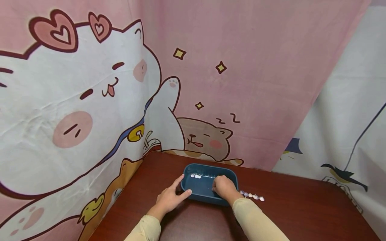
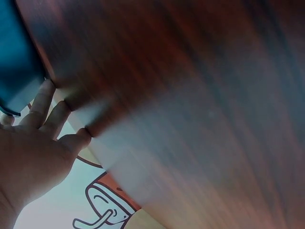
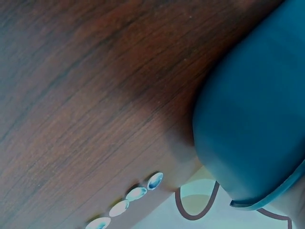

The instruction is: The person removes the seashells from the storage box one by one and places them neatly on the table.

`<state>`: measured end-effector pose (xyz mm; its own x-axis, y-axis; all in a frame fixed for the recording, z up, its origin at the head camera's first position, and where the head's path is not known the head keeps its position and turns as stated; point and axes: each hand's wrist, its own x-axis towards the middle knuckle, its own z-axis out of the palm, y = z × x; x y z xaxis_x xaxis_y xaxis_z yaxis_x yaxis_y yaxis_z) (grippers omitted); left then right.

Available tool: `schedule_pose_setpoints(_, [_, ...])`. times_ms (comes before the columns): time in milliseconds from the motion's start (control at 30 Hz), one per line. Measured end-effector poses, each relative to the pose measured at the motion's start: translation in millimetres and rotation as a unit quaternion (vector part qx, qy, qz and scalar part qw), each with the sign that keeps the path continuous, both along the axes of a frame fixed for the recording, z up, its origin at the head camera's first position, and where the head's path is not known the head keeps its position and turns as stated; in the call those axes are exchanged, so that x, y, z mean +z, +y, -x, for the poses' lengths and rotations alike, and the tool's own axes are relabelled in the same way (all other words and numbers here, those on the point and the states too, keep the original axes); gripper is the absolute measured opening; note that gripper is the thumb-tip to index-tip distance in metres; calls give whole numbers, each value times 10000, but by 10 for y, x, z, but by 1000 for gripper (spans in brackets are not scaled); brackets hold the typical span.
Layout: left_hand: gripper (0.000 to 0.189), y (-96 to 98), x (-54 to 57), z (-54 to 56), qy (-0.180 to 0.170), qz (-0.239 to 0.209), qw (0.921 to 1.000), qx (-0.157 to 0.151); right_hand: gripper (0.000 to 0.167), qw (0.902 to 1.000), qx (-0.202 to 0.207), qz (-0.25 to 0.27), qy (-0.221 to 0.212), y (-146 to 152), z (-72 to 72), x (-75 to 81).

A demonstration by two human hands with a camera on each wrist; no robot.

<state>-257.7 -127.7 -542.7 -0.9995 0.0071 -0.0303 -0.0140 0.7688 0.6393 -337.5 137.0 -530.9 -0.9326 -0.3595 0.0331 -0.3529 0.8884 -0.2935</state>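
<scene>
Two pale cream sleeves (image 1: 253,217) come in from 5 and 7 o'clock, nearest the camera, over the reddish-brown surface (image 1: 196,222). Beyond them the hands are apart from each other, at either end of a dark blue-green basin (image 1: 196,185). The left hand (image 1: 170,199) is at the basin's 8 o'clock, its thumb and fingers spread and touching that end; the left wrist view shows its fingers (image 2: 57,117) extended and holding nothing. The right hand (image 1: 224,187) reaches over the near rim at about 4 o'clock and dips inside, fingers curled downward; whether they pinch anything I cannot tell.

Outside the basin, toward its 3 to 4 o'clock, a slanting row of small shells (image 1: 255,196) lies on the surface, just beside the right hand's wrist. The shells are pale, some purplish. Farther in, a short line of pale shells (image 1: 196,176) sits inside the basin at about 10 o'clock, near the far wall. That line is at about 1 to 2 o'clock from the left hand and 10 o'clock from the right.

Behind everything hangs a pink and white printed cloth (image 1: 256,67), a big white cat (image 1: 75,83) at 10 o'clock and a sleeping brown animal (image 1: 208,134) near 12.
</scene>
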Motion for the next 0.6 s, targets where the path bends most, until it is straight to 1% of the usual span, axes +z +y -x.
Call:
schedule_pose_setpoints(133, [85,-1,-12,-1,31,-6,10000,-12,7,9999,-11,-114,95,0,6,4])
schedule_pose_setpoints(367, [84,3,-1,-2,8,-15,10000,3,6,10000,-27,-61,0,-7,-7,31])
schedule_pose_setpoints(467, [84,3,1,-3,2,-7,10000,12,9,10000,-16,-33,57,-6,-16,39])
schedule_pose_setpoints(600, [84,1,-2,2,12,-3,10000,0,21,9999,-81,94,28,-3,-19,34])
